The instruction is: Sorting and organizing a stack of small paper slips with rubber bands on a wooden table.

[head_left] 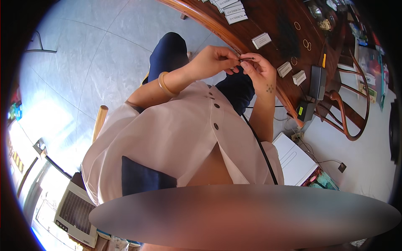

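Both hands meet above my lap, beside the edge of the wooden table [213, 24]. Between their fingertips is a thin dark cord [248, 59], small and partly covered by the fingers. My left hand [215, 61] pinches one end of it between thumb and finger; a pale bangle [164, 85] circles that wrist. On the other side my right hand [261, 72] has thumb and forefinger closed on the cord. Whether anything is strung on the cord is too small to tell.
White folded cards [261, 40] stand on the table, with more cards [235, 13] spread farther back. Thin gold-coloured rings [307, 44] lie there too. At right are a dark box [318, 82], a wooden chair [344, 121] and a cable [318, 161]. A heater-like unit [75, 213] stands lower left.
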Action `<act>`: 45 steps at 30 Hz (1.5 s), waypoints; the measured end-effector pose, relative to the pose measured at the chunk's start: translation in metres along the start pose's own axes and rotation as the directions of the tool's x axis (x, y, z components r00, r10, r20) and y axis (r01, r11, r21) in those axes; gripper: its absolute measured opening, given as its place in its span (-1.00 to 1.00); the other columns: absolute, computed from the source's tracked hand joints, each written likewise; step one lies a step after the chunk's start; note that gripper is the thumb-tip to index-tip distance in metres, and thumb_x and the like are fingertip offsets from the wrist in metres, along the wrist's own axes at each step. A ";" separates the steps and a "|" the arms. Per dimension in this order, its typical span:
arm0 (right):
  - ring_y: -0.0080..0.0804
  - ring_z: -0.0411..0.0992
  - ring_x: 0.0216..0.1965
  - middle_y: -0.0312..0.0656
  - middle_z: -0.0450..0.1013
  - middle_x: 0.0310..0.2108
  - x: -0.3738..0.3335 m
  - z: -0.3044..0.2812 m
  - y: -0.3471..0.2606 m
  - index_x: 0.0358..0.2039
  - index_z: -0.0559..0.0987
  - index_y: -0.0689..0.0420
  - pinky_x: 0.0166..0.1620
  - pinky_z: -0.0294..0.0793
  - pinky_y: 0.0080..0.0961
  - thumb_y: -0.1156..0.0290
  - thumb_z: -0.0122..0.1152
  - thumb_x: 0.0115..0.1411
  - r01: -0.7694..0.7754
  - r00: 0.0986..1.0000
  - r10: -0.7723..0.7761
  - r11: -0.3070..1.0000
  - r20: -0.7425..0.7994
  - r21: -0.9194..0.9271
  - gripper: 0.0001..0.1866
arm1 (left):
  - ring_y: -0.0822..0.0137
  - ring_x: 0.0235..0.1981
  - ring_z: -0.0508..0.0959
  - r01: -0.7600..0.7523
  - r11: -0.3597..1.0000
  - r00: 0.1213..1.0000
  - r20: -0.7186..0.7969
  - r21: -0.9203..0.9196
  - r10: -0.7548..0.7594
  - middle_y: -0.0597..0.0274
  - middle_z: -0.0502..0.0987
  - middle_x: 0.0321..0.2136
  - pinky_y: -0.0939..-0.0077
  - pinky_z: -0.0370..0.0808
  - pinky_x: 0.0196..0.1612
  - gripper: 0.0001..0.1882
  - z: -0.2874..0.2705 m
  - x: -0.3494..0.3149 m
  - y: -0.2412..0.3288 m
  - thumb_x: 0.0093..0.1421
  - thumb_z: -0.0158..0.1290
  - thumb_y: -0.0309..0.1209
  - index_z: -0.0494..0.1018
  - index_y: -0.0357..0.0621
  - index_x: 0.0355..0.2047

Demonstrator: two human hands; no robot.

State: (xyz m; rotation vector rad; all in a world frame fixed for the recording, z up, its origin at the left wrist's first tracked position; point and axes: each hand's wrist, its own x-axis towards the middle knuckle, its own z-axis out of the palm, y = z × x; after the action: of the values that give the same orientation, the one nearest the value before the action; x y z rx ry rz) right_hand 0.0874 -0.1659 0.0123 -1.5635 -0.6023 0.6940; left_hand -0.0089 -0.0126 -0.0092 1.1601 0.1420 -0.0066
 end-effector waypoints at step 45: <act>-0.45 0.45 -0.39 -0.22 0.48 -0.45 -0.001 -0.008 -0.012 -0.49 0.59 0.20 -0.31 0.40 -0.60 0.60 0.31 -0.17 0.309 0.951 -0.276 0.886 0.142 -0.346 -0.85 | 0.43 -0.44 0.51 0.051 0.999 0.987 0.152 0.016 -0.053 0.21 0.51 -0.43 0.61 0.47 -0.34 -0.88 -0.002 -0.005 0.006 0.13 0.00 -0.50 0.49 -0.30 -0.37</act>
State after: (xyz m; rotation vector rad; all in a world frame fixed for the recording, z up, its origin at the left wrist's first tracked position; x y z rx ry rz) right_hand 0.0927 -0.1711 0.0248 -1.7371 -1.0597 0.4370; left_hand -0.0135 -0.0086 -0.0034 1.1628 0.0367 -0.1422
